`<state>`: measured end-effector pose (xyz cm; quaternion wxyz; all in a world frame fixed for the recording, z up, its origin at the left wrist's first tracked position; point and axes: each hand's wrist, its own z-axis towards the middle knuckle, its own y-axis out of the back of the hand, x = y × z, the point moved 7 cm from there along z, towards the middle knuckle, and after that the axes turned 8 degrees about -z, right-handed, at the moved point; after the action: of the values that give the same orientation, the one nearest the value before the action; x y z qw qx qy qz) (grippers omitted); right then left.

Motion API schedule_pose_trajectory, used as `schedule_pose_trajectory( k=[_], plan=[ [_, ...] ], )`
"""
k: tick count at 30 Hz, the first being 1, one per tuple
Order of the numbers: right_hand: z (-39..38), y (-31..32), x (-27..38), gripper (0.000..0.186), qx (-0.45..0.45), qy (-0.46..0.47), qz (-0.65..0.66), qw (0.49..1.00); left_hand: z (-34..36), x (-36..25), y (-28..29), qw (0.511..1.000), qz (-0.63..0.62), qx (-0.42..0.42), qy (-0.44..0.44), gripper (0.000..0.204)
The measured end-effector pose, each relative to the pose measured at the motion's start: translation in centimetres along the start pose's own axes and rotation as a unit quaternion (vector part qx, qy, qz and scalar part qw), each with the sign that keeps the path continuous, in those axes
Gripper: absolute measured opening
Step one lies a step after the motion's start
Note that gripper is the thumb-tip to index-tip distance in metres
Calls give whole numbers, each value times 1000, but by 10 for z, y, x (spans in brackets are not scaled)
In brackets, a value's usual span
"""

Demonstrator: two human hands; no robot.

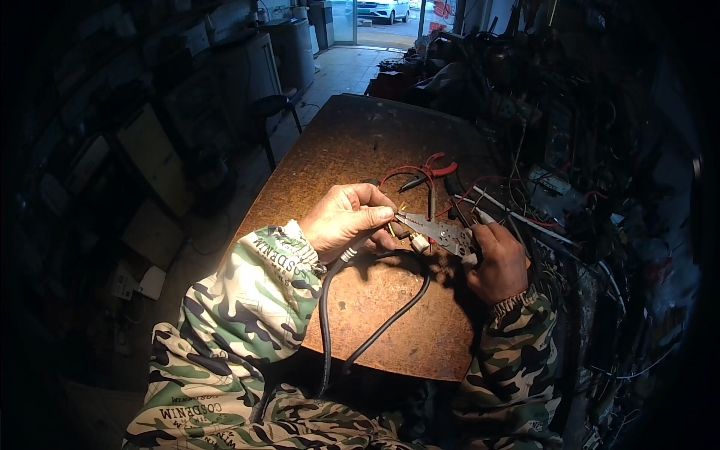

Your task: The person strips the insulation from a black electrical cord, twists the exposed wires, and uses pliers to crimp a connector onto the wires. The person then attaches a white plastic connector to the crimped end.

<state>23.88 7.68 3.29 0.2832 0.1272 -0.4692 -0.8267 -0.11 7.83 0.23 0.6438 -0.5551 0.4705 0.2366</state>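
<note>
The left hand [349, 214] hid part of the cable [325, 315], and the wire at its fingertips was too small to make out. The right hand [499, 261] covered most of the handles of the stripper [441, 233]. Past the near edge of the table [442, 337], the cable was lost in shadow. The lower edge cut off both sleeves [247, 300], the top edge the car [382, 11]. Darkness blurred the clutter [555, 150] at right beyond telling.

Cluttered wkshp, w/ worn wood bench [330, 150], wire strippers [437, 231], red-handled pliers [445, 172], misc. cables [523, 217] alongside.
</note>
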Motion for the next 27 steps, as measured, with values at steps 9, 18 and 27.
schedule_pose_trajectory(
  k=[9,18,27],
  plan=[
    [2,2,3,42,15,-4,12,1000,-2,3,2,1000,-12,10,8,24],
    [1,5,0,43,13,0,21,1000,1,5,-1,999,-22,32,37,25],
    [1,6,1,46,-2,13,7,1000,2,6,0,998,-17,44,38,27]
  ],
)
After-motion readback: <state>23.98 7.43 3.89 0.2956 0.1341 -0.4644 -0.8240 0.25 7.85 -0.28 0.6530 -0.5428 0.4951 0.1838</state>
